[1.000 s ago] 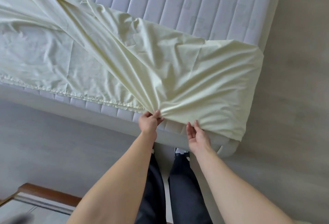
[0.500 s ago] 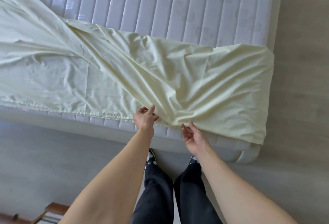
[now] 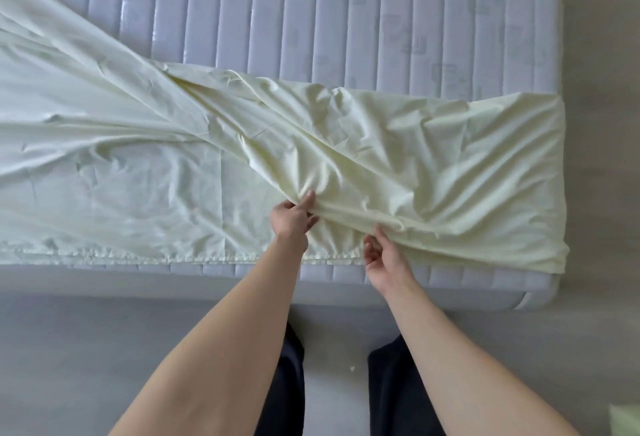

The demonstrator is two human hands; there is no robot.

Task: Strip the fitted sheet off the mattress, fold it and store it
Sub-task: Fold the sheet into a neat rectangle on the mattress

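A pale yellow fitted sheet (image 3: 433, 165) lies crumpled across the near half of a quilted lilac mattress (image 3: 346, 13), whose far part is bare. The sheet's elastic hem (image 3: 173, 257) runs along the mattress's near edge on the left. My left hand (image 3: 292, 219) pinches a raised fold of the sheet near the near edge. Just to the right, my right hand (image 3: 384, 257) curls its fingers under the same fold's edge; its fingertips are hidden by fabric.
Grey floor (image 3: 104, 349) runs along the near side of the bed and wood-tone floor (image 3: 602, 193) along its right side. My legs in dark trousers (image 3: 287, 383) stand against the bed base. A pale green corner (image 3: 623, 425) shows at the bottom right.
Both hands moved up onto the mattress top with the fold, the left lifting it higher. The view tipped forward, showing more bare mattress; the wooden item at the lower left left the frame.
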